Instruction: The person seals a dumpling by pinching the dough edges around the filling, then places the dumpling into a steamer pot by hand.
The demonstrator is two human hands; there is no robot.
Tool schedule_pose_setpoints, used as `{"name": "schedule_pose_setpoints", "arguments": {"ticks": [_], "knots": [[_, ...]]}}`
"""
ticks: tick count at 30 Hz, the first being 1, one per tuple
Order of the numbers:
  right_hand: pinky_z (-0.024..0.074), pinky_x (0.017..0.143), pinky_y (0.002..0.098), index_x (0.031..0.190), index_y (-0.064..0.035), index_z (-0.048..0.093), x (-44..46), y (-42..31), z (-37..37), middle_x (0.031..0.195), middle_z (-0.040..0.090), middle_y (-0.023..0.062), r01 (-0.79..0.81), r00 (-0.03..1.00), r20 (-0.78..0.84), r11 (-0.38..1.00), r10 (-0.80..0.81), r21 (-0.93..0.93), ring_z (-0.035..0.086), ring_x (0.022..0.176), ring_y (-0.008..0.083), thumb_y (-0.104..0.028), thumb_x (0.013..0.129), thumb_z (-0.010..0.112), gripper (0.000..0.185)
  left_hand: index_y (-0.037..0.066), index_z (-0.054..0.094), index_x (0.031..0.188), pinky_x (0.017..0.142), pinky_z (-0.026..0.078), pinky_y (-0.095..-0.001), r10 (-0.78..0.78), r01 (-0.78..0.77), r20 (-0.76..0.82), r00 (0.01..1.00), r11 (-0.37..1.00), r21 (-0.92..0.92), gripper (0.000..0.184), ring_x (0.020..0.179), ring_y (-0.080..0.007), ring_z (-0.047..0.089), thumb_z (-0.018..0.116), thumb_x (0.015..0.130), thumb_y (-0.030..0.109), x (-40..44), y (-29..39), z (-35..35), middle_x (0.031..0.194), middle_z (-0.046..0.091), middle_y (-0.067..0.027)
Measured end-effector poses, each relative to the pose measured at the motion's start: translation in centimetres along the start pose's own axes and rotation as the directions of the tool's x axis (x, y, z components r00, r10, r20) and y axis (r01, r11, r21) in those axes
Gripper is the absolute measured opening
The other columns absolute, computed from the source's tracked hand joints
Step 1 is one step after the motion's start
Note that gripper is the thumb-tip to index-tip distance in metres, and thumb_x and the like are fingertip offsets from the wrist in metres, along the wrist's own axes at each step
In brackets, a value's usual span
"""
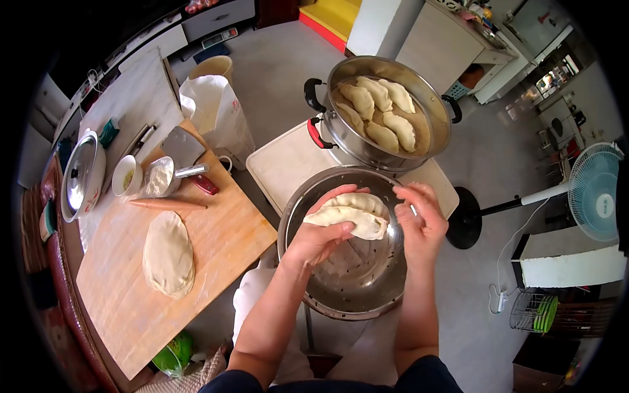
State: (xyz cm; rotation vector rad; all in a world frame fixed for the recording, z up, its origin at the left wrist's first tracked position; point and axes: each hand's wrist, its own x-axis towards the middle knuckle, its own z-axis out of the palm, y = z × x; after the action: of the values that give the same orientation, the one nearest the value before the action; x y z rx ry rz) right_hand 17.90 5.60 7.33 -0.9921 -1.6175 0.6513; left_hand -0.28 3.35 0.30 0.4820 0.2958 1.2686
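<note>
A large crescent-shaped filled dumpling (350, 216) with a pleated edge lies in my left hand (314, 241), the thumb resting on its near side. My right hand (421, 219) is just to the right, its fingers bent around a thin metal utensil that is mostly hidden. Both hands are above a wide steel bowl (354, 298) with dark bits of filling on its inner wall. Behind it, a steel steamer pot (436, 134) holds several similar dumplings (382, 136). To the left, flattened oval dough (169, 254) lies on a wooden board (226, 229).
On the board are a rolling pin (168, 204), a flour scoop (159, 178), a cleaver (183, 147) and a small bowl (127, 175). A lidded pot (84, 175) stands far left. A white bag (219, 114) is beyond the board. A fan (595, 190) stands at right.
</note>
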Motion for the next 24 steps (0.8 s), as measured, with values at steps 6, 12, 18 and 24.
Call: {"name": "schedule_pose_setpoints", "arguments": {"ticks": [6, 12, 18, 24], "knots": [[0.0488, 0.068, 0.0326, 0.096, -0.0055, 0.076, -0.5, -0.4, 1.6, 0.089, 0.062, 0.0052, 0.178, 0.984, 0.065, 0.968, -0.168, -0.177, 0.060, 0.083, 0.0220, 0.000, 0.067, 0.083, 0.030, 0.009, 0.040, 0.148, 0.109, 0.050, -0.0466, 0.022, -0.023, -0.008, 1.000, 0.986, -0.166, 0.074, 0.139, -0.0315, 0.045, 0.078, 0.084, 0.006, 0.1, -0.4, 0.4, 0.154, 0.040, -0.0127], [0.0492, 0.064, 0.0326, 0.094, -0.0040, 0.075, -0.6, 0.5, 2.6, 0.085, 0.062, 0.0055, 0.335, 0.941, 0.036, 0.907, -0.338, -0.254, 0.060, 0.077, 0.0225, 0.005, 0.067, 0.080, 0.029, 0.009, 0.040, 0.148, 0.107, 0.052, -0.0438, 0.064, -0.060, 0.023, 0.998, 0.984, -0.165, 0.077, 0.137, -0.0299, 0.047, 0.078, 0.082, 0.001, 0.1, -1.2, 0.6, 0.151, 0.043, -0.0148], [0.0515, 0.071, 0.0311, 0.103, -0.0019, 0.074, 0.1, -1.1, 0.8, 0.094, 0.065, 0.0101, 0.141, 0.989, 0.066, 0.984, -0.134, -0.113, 0.064, 0.085, 0.0239, 0.000, 0.070, 0.081, 0.034, 0.009, 0.037, 0.149, 0.106, 0.051, -0.0455, -0.026, 0.017, -0.071, 0.997, 0.992, -0.128, 0.084, 0.132, -0.0301, 0.052, 0.079, 0.078, -0.004, -0.5, -0.8, 0.2, 0.140, 0.053, -0.0141], [0.0527, 0.072, 0.0316, 0.104, -0.0024, 0.074, -0.4, -1.4, 0.5, 0.097, 0.064, 0.0098, 0.189, 0.976, 0.129, 0.978, -0.176, -0.089, 0.065, 0.086, 0.0235, -0.004, 0.067, 0.084, 0.039, 0.014, 0.035, 0.151, 0.105, 0.052, -0.0490, 0.026, -0.041, -0.054, 0.998, 0.956, -0.292, 0.084, 0.135, -0.0356, 0.049, 0.078, 0.080, -0.001, -0.3, -0.6, 0.6, 0.150, 0.043, -0.0189]]}}
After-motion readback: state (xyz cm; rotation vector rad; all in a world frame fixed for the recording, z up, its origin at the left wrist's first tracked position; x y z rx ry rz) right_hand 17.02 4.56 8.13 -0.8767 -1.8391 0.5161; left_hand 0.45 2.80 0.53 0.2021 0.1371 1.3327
